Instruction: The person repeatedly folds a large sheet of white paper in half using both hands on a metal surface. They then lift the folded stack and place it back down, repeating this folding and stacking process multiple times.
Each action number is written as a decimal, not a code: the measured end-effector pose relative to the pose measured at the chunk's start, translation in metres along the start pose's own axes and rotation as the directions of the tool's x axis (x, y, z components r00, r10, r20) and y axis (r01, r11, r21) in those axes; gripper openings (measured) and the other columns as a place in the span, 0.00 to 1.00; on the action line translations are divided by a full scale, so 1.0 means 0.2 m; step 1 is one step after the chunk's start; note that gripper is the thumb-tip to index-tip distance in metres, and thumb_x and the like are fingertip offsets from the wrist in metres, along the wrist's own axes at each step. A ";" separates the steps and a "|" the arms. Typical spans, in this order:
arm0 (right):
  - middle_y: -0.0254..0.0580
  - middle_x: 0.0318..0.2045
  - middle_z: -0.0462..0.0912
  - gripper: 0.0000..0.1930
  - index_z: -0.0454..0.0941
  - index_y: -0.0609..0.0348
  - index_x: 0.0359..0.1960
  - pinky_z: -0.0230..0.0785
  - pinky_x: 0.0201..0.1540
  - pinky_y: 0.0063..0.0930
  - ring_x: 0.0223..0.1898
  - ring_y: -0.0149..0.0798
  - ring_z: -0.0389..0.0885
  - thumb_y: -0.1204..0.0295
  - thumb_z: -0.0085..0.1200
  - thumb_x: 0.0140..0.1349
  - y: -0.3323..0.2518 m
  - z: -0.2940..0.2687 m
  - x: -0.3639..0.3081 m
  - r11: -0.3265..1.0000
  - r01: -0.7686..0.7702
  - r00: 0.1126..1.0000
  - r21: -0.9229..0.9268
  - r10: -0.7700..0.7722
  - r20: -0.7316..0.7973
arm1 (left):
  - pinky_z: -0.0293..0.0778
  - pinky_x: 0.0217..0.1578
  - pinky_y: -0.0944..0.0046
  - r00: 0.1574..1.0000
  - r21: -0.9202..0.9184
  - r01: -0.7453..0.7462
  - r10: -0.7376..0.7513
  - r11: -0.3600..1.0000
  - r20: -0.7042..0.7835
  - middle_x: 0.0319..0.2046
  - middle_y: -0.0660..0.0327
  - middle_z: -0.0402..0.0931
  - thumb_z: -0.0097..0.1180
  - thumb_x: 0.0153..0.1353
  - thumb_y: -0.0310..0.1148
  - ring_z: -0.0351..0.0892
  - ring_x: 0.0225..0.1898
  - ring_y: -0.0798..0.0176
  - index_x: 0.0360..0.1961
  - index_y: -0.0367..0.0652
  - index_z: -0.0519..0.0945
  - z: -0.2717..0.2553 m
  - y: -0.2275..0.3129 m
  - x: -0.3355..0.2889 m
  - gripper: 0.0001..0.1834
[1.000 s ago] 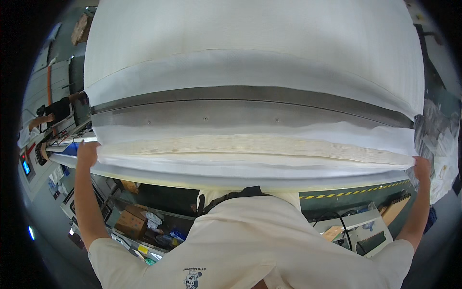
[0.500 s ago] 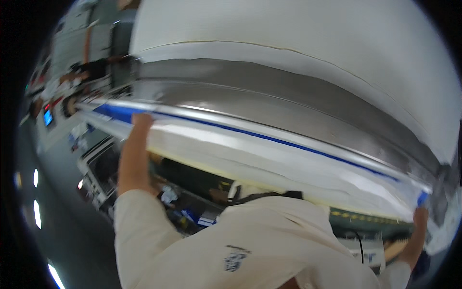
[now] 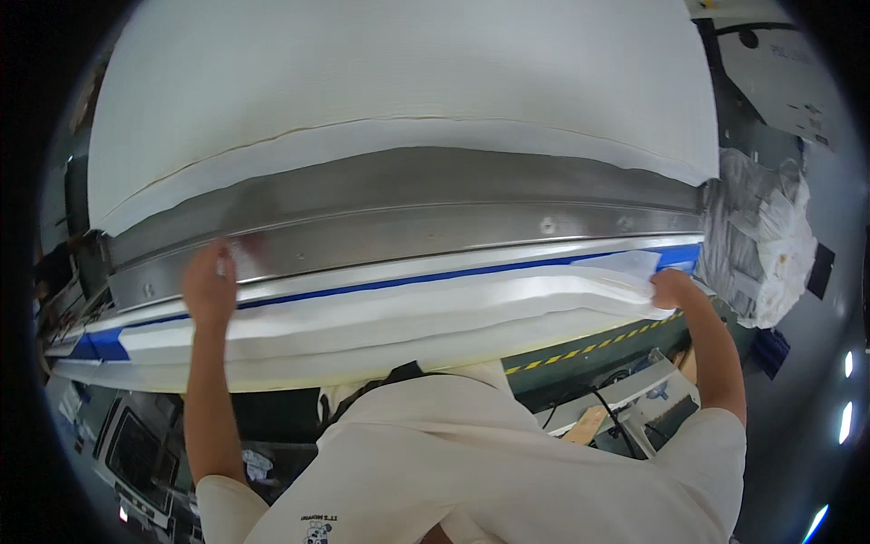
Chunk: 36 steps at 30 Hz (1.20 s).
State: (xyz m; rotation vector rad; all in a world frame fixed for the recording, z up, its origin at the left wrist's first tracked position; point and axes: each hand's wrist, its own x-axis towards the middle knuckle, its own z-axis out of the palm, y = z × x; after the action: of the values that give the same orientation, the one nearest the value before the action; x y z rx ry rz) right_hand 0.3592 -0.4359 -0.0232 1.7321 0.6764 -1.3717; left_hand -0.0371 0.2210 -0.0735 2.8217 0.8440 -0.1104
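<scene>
My right hand (image 3: 672, 288) is closed on the right end of a folded white sheet (image 3: 435, 306), beside a blue strip end (image 3: 680, 258). The white sheet stretches in long folds across my front. A thin blue band (image 3: 390, 285) runs along its far edge, widening into a blue patch (image 3: 100, 345) at the left end. My left hand (image 3: 211, 276) is raised over the left part of a grey metal panel (image 3: 408, 232); its fingers look curled but are blurred, and I cannot see anything held.
Beyond the metal panel lies a broad white sheet (image 3: 408, 72). Clear plastic wrapping (image 3: 770, 236) bunches at the right. A white unit with black cables (image 3: 616, 403) stands low on the right, near yellow-black floor tape (image 3: 580, 352). A dark-screened machine (image 3: 140, 453) sits lower left.
My view has swung to the right. My left hand has come off the blue left part of the band and is now over the metal panel. My right hand stays at the right end.
</scene>
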 end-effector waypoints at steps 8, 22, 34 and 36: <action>0.48 0.39 0.84 0.27 0.79 0.62 0.42 0.74 0.46 0.37 0.41 0.48 0.83 0.61 0.62 0.38 -0.04 0.00 0.05 0.866 0.035 0.991 0.498 -0.096 0.098 | 0.76 0.34 0.59 0.995 -0.159 -0.055 0.041 0.986 -0.094 0.36 0.57 0.82 0.56 0.58 0.27 0.82 0.35 0.54 0.40 0.45 0.82 -0.03 0.43 0.05 0.09; 0.51 0.29 0.82 0.10 0.80 0.56 0.29 0.72 0.37 0.42 0.34 0.53 0.81 0.64 0.56 0.52 -0.69 -0.62 -0.06 0.865 0.248 0.820 0.435 0.052 -0.570 | 0.67 0.51 0.49 0.855 0.047 0.187 -0.139 0.981 -0.499 0.47 0.53 0.76 0.55 0.58 0.34 0.73 0.50 0.47 0.48 0.45 0.76 0.06 -0.69 0.20 0.16; 0.47 0.26 0.81 0.11 0.78 0.58 0.31 0.70 0.34 0.38 0.29 0.49 0.79 0.63 0.52 0.59 -2.65 -2.40 -0.50 0.479 0.877 0.186 -0.045 -0.423 -0.887 | 0.66 0.52 0.51 0.789 -0.225 0.130 -0.239 0.966 -0.566 0.48 0.55 0.72 0.53 0.53 0.31 0.71 0.49 0.48 0.45 0.43 0.76 0.12 -0.70 0.23 0.17; 0.43 0.25 0.81 0.11 0.78 0.60 0.32 0.70 0.34 0.33 0.28 0.41 0.78 0.64 0.53 0.59 -2.87 -2.63 -0.46 0.423 0.898 0.080 -0.123 -0.432 -0.898 | 0.66 0.52 0.51 0.796 -0.247 0.125 -0.246 0.961 -0.553 0.48 0.55 0.72 0.53 0.52 0.31 0.71 0.49 0.48 0.45 0.43 0.75 0.13 -0.67 0.24 0.17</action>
State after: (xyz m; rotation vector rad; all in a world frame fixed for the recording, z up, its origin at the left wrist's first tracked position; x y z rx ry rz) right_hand 0.1507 0.3195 -0.0420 2.7168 2.2174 -1.1787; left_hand -0.0699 0.3510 -0.1260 2.5826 1.1721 0.8090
